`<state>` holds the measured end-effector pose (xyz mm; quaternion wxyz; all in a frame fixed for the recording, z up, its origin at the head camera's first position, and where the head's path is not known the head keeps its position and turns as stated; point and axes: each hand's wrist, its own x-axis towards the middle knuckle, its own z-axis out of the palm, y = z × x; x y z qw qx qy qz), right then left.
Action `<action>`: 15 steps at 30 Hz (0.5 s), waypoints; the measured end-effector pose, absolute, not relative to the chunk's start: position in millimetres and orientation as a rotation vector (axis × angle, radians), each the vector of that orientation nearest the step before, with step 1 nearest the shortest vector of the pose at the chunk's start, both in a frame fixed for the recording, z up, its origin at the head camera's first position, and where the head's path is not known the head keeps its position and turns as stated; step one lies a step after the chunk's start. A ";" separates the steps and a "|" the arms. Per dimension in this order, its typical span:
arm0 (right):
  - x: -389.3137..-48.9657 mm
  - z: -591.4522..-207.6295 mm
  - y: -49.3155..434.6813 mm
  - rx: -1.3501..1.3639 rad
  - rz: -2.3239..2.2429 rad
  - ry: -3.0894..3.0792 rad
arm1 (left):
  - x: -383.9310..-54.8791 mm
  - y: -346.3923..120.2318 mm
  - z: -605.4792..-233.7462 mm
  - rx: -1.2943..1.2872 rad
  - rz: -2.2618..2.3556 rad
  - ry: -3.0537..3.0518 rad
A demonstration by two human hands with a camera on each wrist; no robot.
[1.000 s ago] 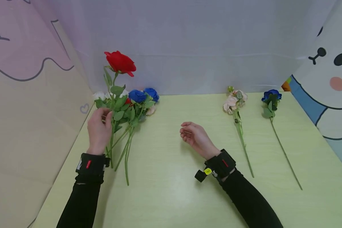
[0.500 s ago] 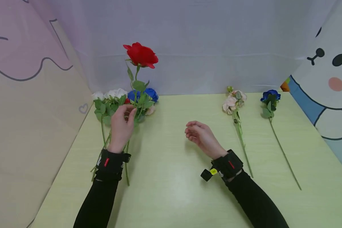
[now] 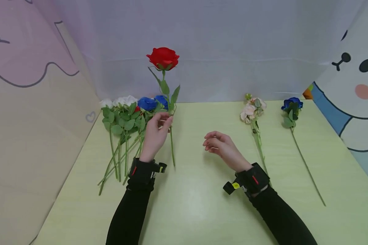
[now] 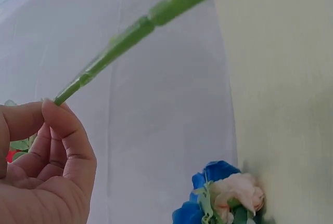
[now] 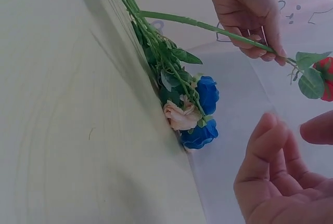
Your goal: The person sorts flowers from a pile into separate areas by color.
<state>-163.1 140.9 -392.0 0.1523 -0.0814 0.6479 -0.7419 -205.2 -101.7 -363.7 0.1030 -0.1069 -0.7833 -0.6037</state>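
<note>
My left hand (image 3: pixel 155 136) pinches the stem of a red rose (image 3: pixel 164 58) between thumb and fingers, holding it upright above the table in the head view. Its bare green stem (image 4: pixel 117 48) runs from the fingertips toward the camera in the left wrist view. My right hand (image 3: pixel 224 149) hovers to the right with fingers loosely bent and nothing in them. Left of the rose lies a bunch of flowers with white roses (image 3: pixel 125 100), blue roses (image 3: pixel 147 103) and crossing stems. A pale pink flower (image 5: pixel 182 116) shows beside the blue ones in the right wrist view.
On the right of the table (image 3: pixel 190 211) lie a pale pink flower spray (image 3: pixel 252 109) and a single blue rose (image 3: pixel 292 103), their stems pointing toward me. A pale curtain (image 3: pixel 214 51) hangs along the back edge, and printed cloths flank both sides.
My left hand has carried the red rose rightward, away from the bunch, and its stem now stands nearly upright. My right hand has drifted slightly to the right.
</note>
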 end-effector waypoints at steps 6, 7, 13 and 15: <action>-163.0 -396.2 139.4 -0.281 -2.045 1.950 | -203.3 -92.3 -366.1 -0.313 -1.962 -2.303; -162.9 -396.9 138.7 -0.291 -2.029 1.963 | -203.0 -91.5 -367.0 -0.313 -1.987 -2.299; -161.4 -399.8 133.1 -0.341 -1.962 1.985 | -202.7 -85.7 -370.6 -0.382 -2.102 -2.284; -160.4 -400.3 130.9 -0.354 -1.948 1.973 | -202.6 -83.2 -371.3 -0.394 -2.124 -2.303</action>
